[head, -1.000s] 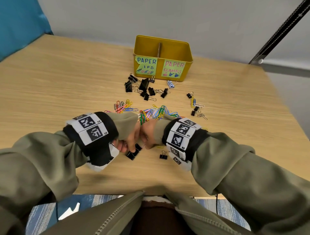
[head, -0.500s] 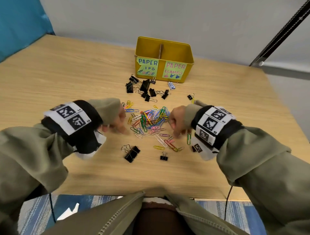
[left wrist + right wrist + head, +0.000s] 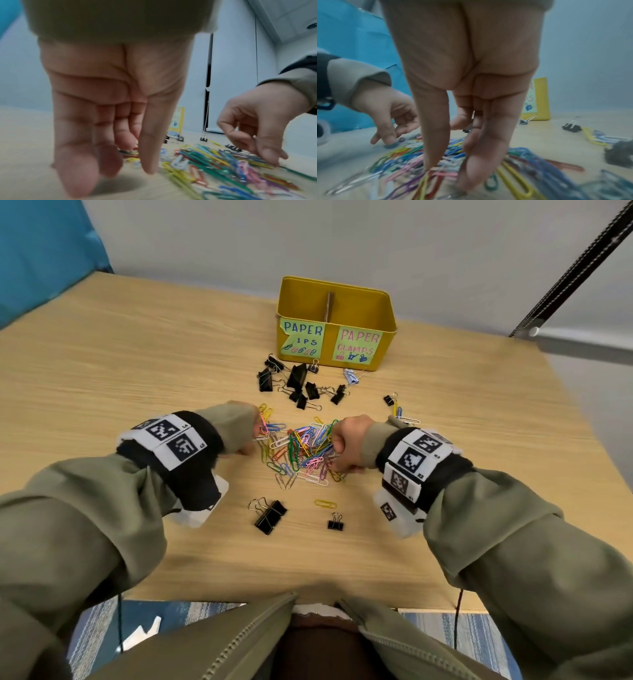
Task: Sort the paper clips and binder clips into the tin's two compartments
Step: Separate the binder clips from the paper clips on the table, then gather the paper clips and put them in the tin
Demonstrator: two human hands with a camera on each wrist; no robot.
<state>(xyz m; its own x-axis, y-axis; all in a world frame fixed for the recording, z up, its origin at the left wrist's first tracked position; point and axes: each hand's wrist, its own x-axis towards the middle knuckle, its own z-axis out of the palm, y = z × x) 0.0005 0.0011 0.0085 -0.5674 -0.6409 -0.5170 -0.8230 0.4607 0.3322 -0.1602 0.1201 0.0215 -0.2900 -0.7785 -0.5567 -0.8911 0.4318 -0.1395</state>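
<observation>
Nearest the person, a large black steel binder clip point(image 3: 270, 516), a small black binder clip point(image 3: 335, 522) and a lone yellow paper clip point(image 3: 325, 504) lie apart on the pale wood-grain table point(image 3: 102, 371), each clear of the main heap.

Beyond them, both hands flank the heap of coloured wire paper clips point(image 3: 301, 450). The left hand point(image 3: 109, 108) points down with fingers straight and close together, tips on or just above the table at the heap's left edge; it holds nothing. The right hand point(image 3: 467, 94) likewise points down, thumb and fingers extended into the heap's right side with only a narrow gap between them; whether a clip is pinched there cannot be told. This placement suggests that the hands are set to rake the loose clips together into one gatherable bunch.

Farther on, a cluster of black binder clips point(image 3: 298, 385) lies just before the yellow rectangular tin point(image 3: 390, 306). A central divider point(image 3: 329, 306) splits it. Paper labels mark the left compartment for paper clips, the right for clamps. Neither compartment's floor is visible, so the contents cannot be judged.
</observation>
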